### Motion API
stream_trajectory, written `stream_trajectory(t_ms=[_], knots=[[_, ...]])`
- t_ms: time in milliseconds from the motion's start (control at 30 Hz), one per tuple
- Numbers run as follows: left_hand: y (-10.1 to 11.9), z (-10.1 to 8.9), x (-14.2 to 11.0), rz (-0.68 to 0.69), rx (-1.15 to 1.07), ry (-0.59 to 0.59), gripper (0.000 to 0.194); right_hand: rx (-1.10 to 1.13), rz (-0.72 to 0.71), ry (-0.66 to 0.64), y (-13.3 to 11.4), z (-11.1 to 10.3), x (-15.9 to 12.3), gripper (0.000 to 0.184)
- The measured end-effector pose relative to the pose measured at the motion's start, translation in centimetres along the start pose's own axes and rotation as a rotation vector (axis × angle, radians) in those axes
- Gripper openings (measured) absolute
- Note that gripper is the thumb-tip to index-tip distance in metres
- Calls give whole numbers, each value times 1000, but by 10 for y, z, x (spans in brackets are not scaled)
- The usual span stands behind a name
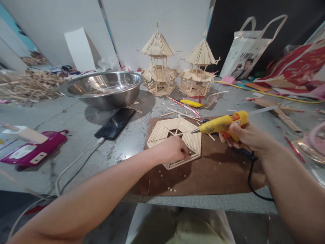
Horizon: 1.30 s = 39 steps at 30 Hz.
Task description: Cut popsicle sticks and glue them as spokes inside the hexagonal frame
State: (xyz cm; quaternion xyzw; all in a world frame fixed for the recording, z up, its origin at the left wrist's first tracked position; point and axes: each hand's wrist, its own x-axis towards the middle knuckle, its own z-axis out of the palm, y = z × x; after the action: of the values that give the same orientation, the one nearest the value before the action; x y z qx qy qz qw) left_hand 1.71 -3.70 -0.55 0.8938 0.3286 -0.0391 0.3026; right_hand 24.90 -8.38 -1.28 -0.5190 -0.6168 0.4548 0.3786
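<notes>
A hexagonal panel of thin wooden sticks (157,135) lies on a brown board (215,176). It has a small hexagonal opening at its middle, crossed by sticks. Over the panel's near part reaches my left hand (174,149), its fingers curled down and pinched together. Whatever they hold is hidden by the hand. My right hand (237,135) is wrapped round the handle of a yellow and orange hot glue gun (215,124). The gun's metal nozzle points left, just above the panel's right side, and a clear glue stick (264,109) juts from its back.
Two stick pagodas (159,73) stand at the back. Left of them are a steel basin (114,95), a phone (115,123) on a cable, a purple power strip (35,149) and a heap of sticks (27,86). A yellow knife (191,103) and loose sticks lie behind the board.
</notes>
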Motion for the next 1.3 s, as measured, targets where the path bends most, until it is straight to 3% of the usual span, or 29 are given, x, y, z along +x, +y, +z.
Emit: stream_trajectory(t_ms=[1300], knots=[[-3, -1, 1, -27, -14, -52, 20, -35, 20, -6, 2, 1, 1, 47]])
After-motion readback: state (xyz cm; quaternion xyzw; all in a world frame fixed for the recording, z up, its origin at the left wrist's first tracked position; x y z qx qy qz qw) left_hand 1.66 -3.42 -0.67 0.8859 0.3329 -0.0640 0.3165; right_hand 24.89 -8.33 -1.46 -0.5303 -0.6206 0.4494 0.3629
